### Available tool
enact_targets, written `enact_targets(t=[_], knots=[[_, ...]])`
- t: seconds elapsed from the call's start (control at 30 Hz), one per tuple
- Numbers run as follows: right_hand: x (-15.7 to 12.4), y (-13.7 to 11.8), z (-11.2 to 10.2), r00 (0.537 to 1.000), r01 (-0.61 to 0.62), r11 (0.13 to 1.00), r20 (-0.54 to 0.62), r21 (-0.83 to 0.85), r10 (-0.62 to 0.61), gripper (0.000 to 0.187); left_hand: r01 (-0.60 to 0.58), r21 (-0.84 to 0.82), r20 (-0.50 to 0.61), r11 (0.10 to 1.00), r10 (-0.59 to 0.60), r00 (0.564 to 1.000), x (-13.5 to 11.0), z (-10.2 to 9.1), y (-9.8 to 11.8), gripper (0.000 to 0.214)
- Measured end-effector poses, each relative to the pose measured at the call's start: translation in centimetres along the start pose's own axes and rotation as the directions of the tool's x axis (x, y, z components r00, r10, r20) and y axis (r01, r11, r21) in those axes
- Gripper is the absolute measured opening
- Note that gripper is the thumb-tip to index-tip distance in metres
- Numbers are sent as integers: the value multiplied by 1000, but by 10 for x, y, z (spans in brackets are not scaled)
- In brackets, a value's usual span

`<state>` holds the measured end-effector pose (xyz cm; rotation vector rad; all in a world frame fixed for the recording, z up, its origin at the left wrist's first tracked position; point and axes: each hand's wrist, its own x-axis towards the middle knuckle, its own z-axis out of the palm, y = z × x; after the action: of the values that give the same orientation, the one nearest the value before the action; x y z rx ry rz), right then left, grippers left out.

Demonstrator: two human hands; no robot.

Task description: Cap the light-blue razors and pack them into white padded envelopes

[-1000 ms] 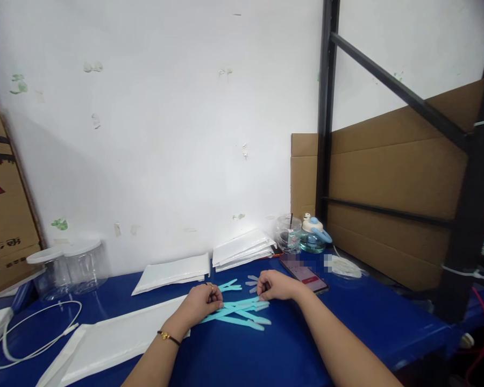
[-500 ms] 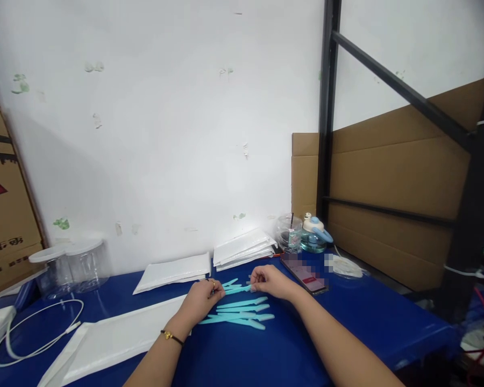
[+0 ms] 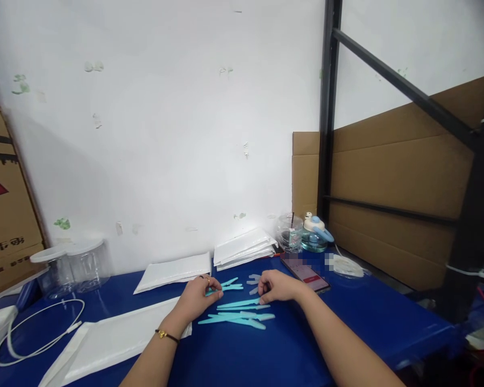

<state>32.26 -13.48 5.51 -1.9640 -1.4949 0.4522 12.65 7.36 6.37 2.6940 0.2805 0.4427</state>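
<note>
Several slim turquoise eyebrow razors [image 3: 236, 317] lie fanned on the blue table. My left hand [image 3: 201, 293] is pinched on a turquoise razor, part of which shows between thumb and fingers. Two more turquoise handles [image 3: 232, 285] cross beside its fingertips. My right hand [image 3: 280, 287] has its fingertips closed on the far end of the upper razor [image 3: 240, 305] of the loose group; the fingers hide that end. Small translucent pieces [image 3: 253, 281] rest just left of the right hand, partly covered by it.
White padded mailers [image 3: 116, 336] lie left, with another mailer [image 3: 175, 270] and a stack [image 3: 244, 248] by the wall. A phone [image 3: 306, 273], a plastic cup [image 3: 289, 234] and a teal bottle [image 3: 314, 236] are back right. Clear jars [image 3: 86, 269] and a white cable [image 3: 44, 357] are left.
My right hand has left the razor it shared with my left hand and moved slightly right and down to another razor. More of the translucent pieces now shows. My left hand has shifted slightly left.
</note>
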Motion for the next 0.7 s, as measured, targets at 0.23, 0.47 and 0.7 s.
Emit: enact_targets(t=[0.23,0.47,0.7], knots=[[4,-3,8,999,-10,999,51,34,8,9,-76,58,121,995,68,990,0,10,8,18],[4,-14,6,998,16,1000,-62,22,-14,6,-30,-20,58,999,31,998,3,3,11,27],[6,3,-1,988,-22,999,-151,27,26,7,96,70,-59,993,-92,994,4,-9,-14,24]])
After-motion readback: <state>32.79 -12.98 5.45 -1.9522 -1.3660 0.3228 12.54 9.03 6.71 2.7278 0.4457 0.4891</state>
